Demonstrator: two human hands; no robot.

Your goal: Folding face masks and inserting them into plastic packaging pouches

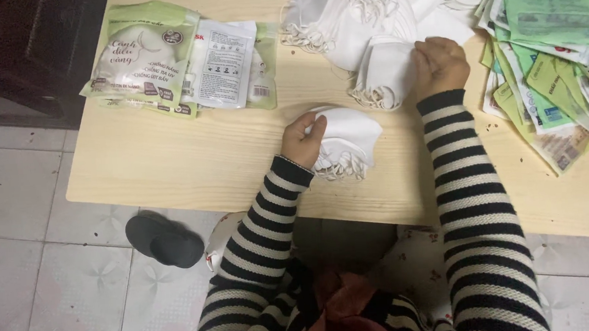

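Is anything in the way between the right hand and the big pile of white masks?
No. The right hand already rests on a white mask at the edge of the mask pile. The left hand holds a small mask stack.

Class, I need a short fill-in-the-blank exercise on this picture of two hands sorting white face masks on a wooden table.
1. The left hand rests on a small stack of white fabric face masks on the pale ____ table.
2. The right hand grips a mask at the big white mask pile, which lies ____ from the person than the small stack.
3. Both sleeves have black and white ____.
4. A dark slipper lies on the tiled ____.

Missing words: wooden; farther; stripes; floor
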